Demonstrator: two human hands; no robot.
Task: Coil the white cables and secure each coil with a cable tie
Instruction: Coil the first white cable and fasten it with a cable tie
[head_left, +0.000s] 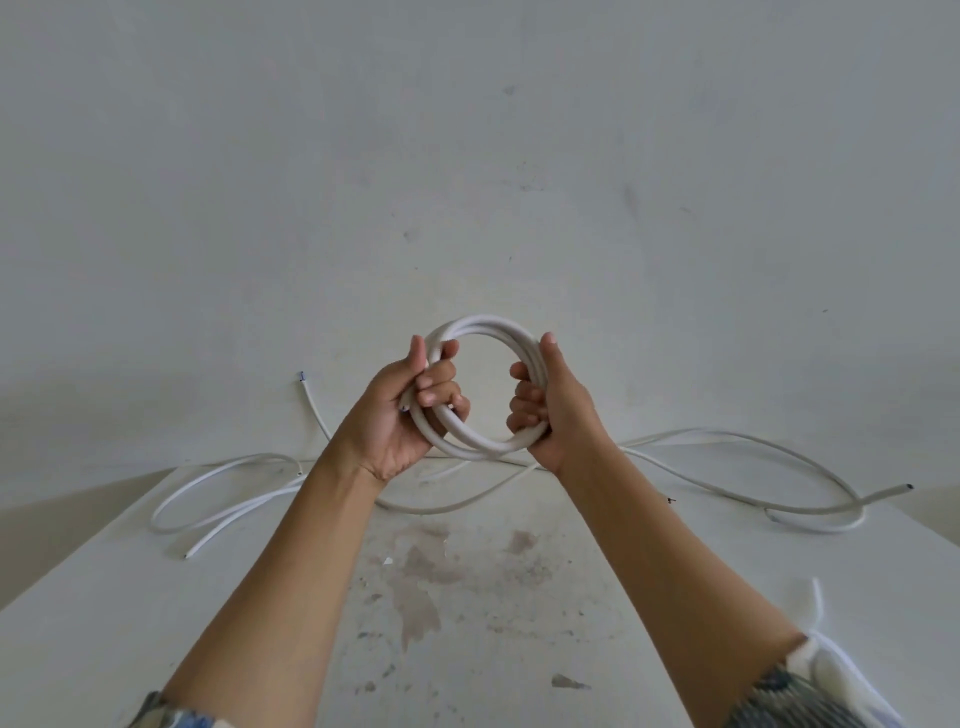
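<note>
At chest height, well above the table (467, 597), gripping the coil (483, 321) on both sides: left hand (410, 410) with fingers curled through the ring and a cable end poking out by the palm, right hand (556, 410) wrapped round the opposite side, thumb up along the outside. Looks like the close of coiling for this cable, tie not yet on; calls for one hand clamping all the turns while the other fetches a tie, perhaps from the thin white strips (817, 597) near the right sleeve, though cannot tell. Farther out, leaves the loose white cables (883, 493) sprawled across the table, yet to be wound.
</note>
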